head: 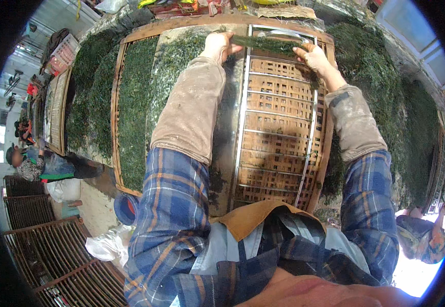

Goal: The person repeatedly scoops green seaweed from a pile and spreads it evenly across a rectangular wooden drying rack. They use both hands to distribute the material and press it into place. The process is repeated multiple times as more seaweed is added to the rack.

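My left hand (222, 45) pinches the left end of a thin strip of dark green plant matter (264, 44), perhaps seaweed or tea leaves. The strip's right end is held in my right hand (310, 56). It stretches between both hands across the far end of a metal divider frame (247, 92) with several crossbars. That frame lies on a slatted wooden rack (280, 101), whose openings show between the bars. A pale board (195, 30) left of the metal frame bears loose green matter. Further left, an even green layer (136, 96) covers the rack.
Green heaps (95, 84) lie left of the rack, and more (372, 84) lie to the right. Slatted racks (53, 253) stand lower left near a blue bucket (125, 209) and white plastic bag (109, 245). One person (30, 165) is far left, another (422, 238) at lower right.
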{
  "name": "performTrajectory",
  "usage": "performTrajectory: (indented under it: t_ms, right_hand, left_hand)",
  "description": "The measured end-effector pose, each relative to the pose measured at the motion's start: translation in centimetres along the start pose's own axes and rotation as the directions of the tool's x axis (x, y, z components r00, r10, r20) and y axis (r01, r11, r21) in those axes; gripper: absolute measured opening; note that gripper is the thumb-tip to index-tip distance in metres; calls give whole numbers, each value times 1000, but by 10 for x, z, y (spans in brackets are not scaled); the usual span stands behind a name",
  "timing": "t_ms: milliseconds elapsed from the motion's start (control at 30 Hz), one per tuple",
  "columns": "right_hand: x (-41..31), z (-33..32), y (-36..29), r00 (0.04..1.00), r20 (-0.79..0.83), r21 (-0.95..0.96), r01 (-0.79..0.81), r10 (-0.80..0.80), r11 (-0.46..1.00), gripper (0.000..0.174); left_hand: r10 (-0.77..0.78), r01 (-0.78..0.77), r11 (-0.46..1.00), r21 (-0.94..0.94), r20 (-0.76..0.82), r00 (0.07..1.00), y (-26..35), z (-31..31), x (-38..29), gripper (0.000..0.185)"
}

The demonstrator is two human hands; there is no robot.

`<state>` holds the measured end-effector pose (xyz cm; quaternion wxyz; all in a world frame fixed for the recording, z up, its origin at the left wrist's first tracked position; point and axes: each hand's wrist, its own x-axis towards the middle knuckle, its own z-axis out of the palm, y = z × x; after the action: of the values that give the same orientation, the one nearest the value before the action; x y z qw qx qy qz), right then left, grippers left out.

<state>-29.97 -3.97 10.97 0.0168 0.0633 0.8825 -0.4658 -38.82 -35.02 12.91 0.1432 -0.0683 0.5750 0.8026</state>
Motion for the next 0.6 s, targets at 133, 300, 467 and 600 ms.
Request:
performTrajectory:
  t_ms: [133, 300, 467, 600]
  right_hand:
    - [34, 21, 30, 989, -147, -493, -85, 13, 866, 59]
    - [44, 22, 37, 990, -129, -496, -113, 56, 861, 60]
    - [39, 17, 24, 992, -82, -509, -129, 101, 851, 63]
    - [34, -7, 18, 981, 67, -295, -157, 185, 942, 51]
  left_hand:
    - [-11, 19, 937, 349, -27, 1000, 17, -17, 19, 32]
    - [565, -435, -9, 900, 364, 741, -8, -2, 12, 35]
    - [449, -652, -373, 661, 743, 496, -100, 28, -4, 46]
    - [491, -587, -325, 741, 663, 565, -127, 27, 2, 49]
